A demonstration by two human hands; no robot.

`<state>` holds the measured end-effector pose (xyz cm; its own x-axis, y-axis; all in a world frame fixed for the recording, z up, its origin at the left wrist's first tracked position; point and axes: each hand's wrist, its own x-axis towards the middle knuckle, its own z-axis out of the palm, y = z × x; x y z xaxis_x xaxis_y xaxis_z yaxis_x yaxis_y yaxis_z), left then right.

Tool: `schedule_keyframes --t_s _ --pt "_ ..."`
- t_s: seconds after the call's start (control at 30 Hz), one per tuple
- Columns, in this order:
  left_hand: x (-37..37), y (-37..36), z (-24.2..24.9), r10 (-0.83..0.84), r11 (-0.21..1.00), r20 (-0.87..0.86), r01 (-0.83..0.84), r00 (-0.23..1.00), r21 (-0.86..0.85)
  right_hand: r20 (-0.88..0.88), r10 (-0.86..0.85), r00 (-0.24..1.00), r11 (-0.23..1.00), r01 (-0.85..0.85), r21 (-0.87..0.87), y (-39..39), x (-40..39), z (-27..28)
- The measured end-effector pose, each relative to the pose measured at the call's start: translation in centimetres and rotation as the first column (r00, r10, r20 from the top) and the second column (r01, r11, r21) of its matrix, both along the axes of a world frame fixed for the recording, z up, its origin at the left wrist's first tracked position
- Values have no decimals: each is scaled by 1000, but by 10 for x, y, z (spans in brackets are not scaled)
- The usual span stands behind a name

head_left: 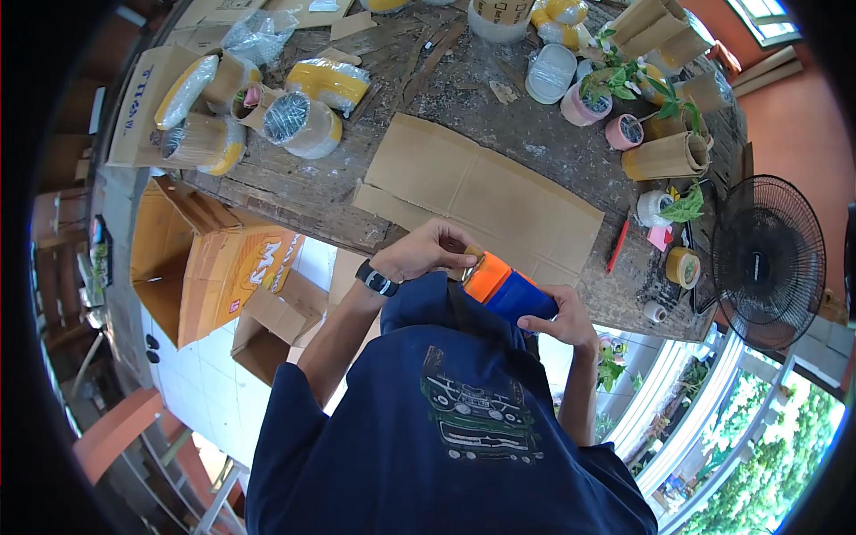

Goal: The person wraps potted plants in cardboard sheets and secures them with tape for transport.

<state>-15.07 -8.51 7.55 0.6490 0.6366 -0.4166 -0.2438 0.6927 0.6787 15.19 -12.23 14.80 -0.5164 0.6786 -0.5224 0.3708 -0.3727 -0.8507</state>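
Observation:
Close to my body, at the table's front edge, is a blue and orange tape dispenser-like object (508, 292). My right hand (562, 317) grips its blue end, thumb on the near side. At the orange end, my left hand (437, 251), with a watch on the wrist, pinches a small brownish piece; what exactly it is cannot be made out. Just beyond my hands a flat brown cardboard sheet (481, 192) lies on the worn wooden table (294, 201).
Wrapped cardboard cylinders (308, 129) stand at the back left. Small potted plants (586, 102) and cardboard tubes (664, 159) line the right side, with a red pen-like item (617, 247) and a black fan (769, 259). Open boxes (223, 276) are below left.

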Motion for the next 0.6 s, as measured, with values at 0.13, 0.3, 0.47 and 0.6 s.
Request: schedule_keyframes --t_s 0.13,0.3,0.47,0.6 --pt "2 -1 7 43 999 -49 -44 998 -17 0 8 1000 1000 -8 26 -1 -3 1" --pt "-5 6 12 89 971 -426 17 900 239 36 -23 999 999 22 28 -4 -27 -5" --pt "-60 22 4 336 905 -694 -14 637 426 69 55 996 997 -51 -57 2 -40 -14" --pt "-144 29 -57 561 827 -685 -271 465 493 180 123 976 990 -107 -96 17 14 -14"
